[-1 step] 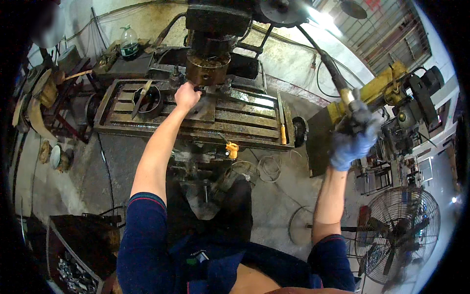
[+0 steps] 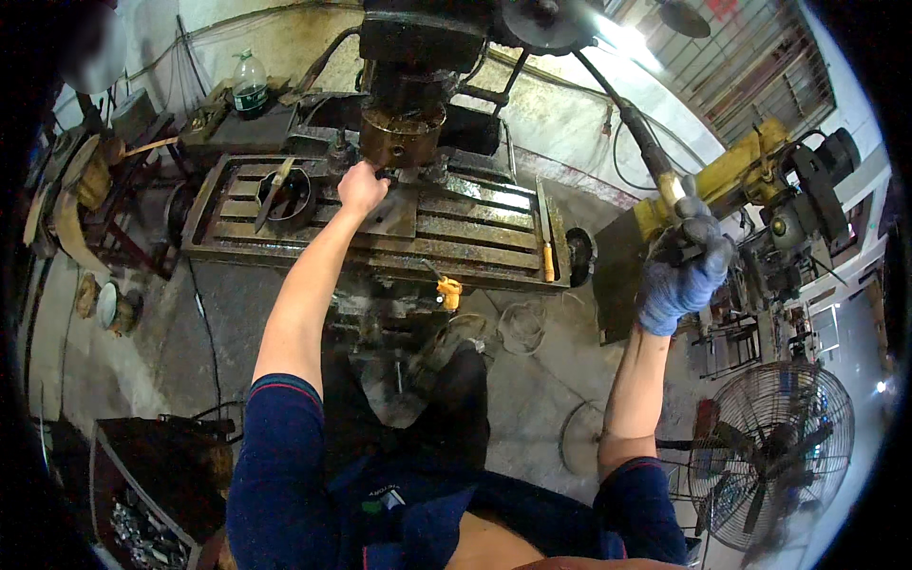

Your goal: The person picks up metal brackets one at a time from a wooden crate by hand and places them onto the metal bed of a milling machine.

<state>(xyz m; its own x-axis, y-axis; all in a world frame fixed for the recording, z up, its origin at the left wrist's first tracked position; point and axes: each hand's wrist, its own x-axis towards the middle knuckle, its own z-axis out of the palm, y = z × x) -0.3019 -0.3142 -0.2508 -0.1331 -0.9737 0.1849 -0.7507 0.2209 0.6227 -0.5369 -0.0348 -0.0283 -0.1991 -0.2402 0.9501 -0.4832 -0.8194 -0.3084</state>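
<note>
A large machine with a round dark metal head [image 2: 401,135] stands over a slotted metal worktable [image 2: 475,230]. My bare left hand [image 2: 363,188] is closed just below the head, above the slots; its fingers hide whatever they hold. On my right, a long lever [image 2: 655,157] slants down from the machine. My right hand [image 2: 682,271], in a blue-grey glove, is wrapped round the lower end of that lever. On the left of the worktable sits a dark round pot [image 2: 302,207] with a brush [image 2: 274,193] lying across it.
A file with a yellow handle [image 2: 548,258] lies at the table's right end. A yellow-handled part [image 2: 448,293] sticks out at the front edge. A caged fan [image 2: 771,456] stands low on the right; a box of metal pieces [image 2: 142,527] is at the lower left. A bottle [image 2: 250,85] stands behind.
My right hand has shifted slightly, still on the lever, and shows sharper now. My left hand stays in nearly the same place.
</note>
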